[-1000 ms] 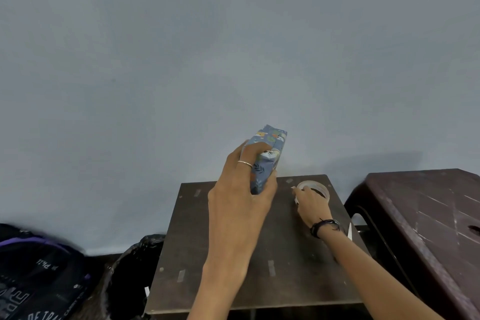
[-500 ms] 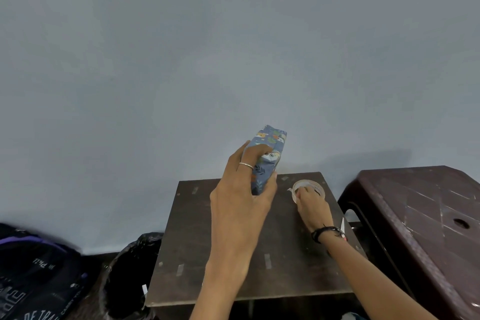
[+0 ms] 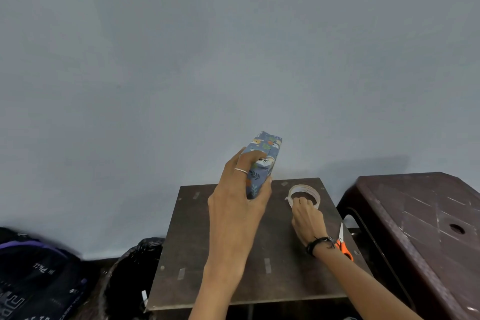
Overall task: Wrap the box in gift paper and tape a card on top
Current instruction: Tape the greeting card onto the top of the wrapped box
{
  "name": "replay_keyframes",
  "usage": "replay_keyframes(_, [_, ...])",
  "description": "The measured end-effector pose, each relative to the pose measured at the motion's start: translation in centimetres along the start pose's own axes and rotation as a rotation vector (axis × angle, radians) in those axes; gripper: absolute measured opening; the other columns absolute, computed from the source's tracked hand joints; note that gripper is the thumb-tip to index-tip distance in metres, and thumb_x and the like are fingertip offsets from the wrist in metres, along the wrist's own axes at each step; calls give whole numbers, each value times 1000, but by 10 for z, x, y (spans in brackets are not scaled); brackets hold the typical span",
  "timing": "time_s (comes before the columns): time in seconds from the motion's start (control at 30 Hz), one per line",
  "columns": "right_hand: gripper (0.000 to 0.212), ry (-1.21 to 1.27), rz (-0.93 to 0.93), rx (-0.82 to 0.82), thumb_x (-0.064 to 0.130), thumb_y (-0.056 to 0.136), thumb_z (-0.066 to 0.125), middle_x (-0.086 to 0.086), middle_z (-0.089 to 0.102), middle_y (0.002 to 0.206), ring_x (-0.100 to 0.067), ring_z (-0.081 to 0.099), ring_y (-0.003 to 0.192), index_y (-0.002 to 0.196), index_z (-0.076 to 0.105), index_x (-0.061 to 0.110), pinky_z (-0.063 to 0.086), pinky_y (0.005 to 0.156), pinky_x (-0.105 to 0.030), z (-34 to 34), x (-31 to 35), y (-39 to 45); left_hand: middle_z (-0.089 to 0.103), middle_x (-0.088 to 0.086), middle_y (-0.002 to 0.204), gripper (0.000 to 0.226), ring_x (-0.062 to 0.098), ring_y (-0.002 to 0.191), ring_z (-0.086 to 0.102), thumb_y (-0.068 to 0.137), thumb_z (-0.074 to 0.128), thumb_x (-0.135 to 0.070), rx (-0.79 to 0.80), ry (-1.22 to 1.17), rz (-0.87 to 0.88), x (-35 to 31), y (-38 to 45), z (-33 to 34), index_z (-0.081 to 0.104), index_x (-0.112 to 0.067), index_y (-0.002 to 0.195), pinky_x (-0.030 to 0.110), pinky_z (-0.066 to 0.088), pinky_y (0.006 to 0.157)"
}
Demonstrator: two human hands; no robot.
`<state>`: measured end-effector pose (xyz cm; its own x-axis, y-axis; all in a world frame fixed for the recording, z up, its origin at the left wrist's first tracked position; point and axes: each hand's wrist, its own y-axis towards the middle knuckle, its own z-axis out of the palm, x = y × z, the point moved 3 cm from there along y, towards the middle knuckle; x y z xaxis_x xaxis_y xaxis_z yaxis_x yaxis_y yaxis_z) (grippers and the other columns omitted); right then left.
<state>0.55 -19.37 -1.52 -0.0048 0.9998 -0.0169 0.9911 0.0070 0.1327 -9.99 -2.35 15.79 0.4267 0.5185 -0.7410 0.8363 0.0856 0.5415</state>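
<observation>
Two hands at work: left hand (image 3: 235, 205) gripping wrapped box (image 3: 262, 163) upright on end at table (image 3: 207, 254) back edge, long axis vertical; right hand (image 3: 307, 218) just beside, pinching at tape roll (image 3: 304, 194) lying flat, nearer the box's right side.

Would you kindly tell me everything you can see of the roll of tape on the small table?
The roll of tape is a pale, translucent ring with an open centre, lying flat on the dark table near its far right corner. It looks like clear plastic tape on a whitish core. A short loose end sticks out at its left side. The right hand touches its near rim, fingertips at the tape, apparently picking at it. The wrapped box stands apart to its left.
</observation>
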Motion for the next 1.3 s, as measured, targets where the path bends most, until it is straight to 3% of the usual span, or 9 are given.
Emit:
replay_keyframes(0.1, [28, 1, 4, -47, 9, 63, 80, -9, 63, 81, -19, 62, 70, 85, 64, 4, 46, 49, -22, -15, -1, -7, 59, -9, 121, 38, 8, 99, 61, 80, 71, -19, -4, 0, 2, 0, -2, -2, 56, -28, 114, -5, 37, 72])
replay_keyframes(0.2, [27, -50, -39, 53, 4, 92, 43, -9, 56, 118, -23, 54, 107, 118, 50, 6, 46, 78, -27, -14, -4, -14, 58, -10, 122, 38, 7, 101, 60, 81, 70, -20, 6, -8, -1, 0, -3, -3, 56, -28, 115, -6, 37, 72])
replay_keyframes(0.43, [27, -54, -38, 127, 7, 97, 35, -11, 62, 115, -26, 60, 106, 116, 54, 5, 47, 80, -29, -9, -3, -32, 56, -12, 124, 37, 2, 101, 57, 82, 69, -20, 23, -25, 5, -4, -7, -3, 56, -28, 116, -5, 36, 73])
replay_keyframes(0.53, [21, 249, 148, 40, 17, 94, 39, -6, 66, 102, -27, 62, 97, 98, 59, 12, 42, 73, -31, -32, -4, -33, 56, -12, 125, 38, -2, 100, 54, 83, 67, -20, 29, -10, 31, -6, -10, -5, 56, -28, 119, -6, 34, 75])
replay_keyframes(0.63, [20, 851, 297, -78, 19, 86, 55, 1, 64, 77, -20, 60, 75, 66, 60, 21, 48, 69, -33, -87, -10, -27, 55, -14, 125, 41, -4, 100, 53, 83, 67, -19, 26, 1, 43, -5, -14, -9, 54, -34, 118, -7, 33, 74])
replay_keyframes(0.73, [16, 1343, 171, -121, 11, 83, 66, 2, 66, 73, -9, 60, 63, 68, 66, 18, 55, 64, -27, -163, -12, -32, 55, -18, 122, 48, -10, 97, 55, 82, 67, -20, 46, -37, 13, -2, -14, -11, 46, -47, 116, -5, 36, 71])
replay_keyframes(0.83, [9, 1565, -64, -57, 10, 82, 65, 2, 68, 79, -7, 62, 76, 74, 68, 13, 53, 64, -16, -227, -4, -48, 58, -11, 122, 47, 7, 97, 61, 82, 68, -24, 68, -37, -33, 1, -12, -9, 48, -36, 122, -5, 39, 70])
replay_keyframes(1.0, [7, 1438, -249, 94, 15, 78, 67, 9, 70, 76, 1, 63, 75, 71, 68, 16, 51, 70, -12, -262, 20, -62, 59, -6, 120, 48, 13, 97, 62, 81, 68, -27, 79, -32, -65, 2, -12, -8, 45, -36, 122, -5, 40, 71])
replay_keyframes(1.3, [6, 1255, -230, 131, 18, 81, 69, -1, 69, 89, 7, 59, 67, 75, 69, 17, 45, 64, -5, -255, 39, -53, 59, -9, 107, 52, -1, 79, 57, 81, 70, -24, 85, -20, -68, -3, -13, -10, 34, -46, 110, -5, 37, 64])
